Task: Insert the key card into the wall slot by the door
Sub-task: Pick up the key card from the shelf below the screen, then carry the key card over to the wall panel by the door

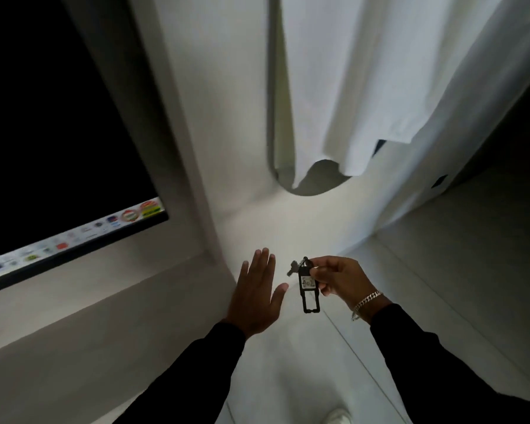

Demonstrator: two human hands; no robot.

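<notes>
A: Far left, a large dark flat screen with a row of coloured stickers along its lower edge, mounted above a pale ledge. No wall slot visible anywhere; no door clearly in view either.

B: So, barely begun?

A: Judged so. Card in hand, nothing inserted, slot yet to be found and reached.

B: And the left hand?

A: Released: palm flat, fingers spread and pointing up, holding nothing, just beside the card but apart from it.

B: Then the card itself?

A: Black rectangular plastic key card tag with a white label marked 902, hanging in the air over the pale tiled floor, between the two hands. Long axis near vertical, free cut-out end pointing down, ring end up, with a small metal key jutting left from the ring.

B: Right hand?

A: Grip clenched on the tag's upper part, thumb and fingertips pinching near the ring; silver chain bracelet at the wrist, black sleeve below. Further right, white hanging cloth above.
</notes>
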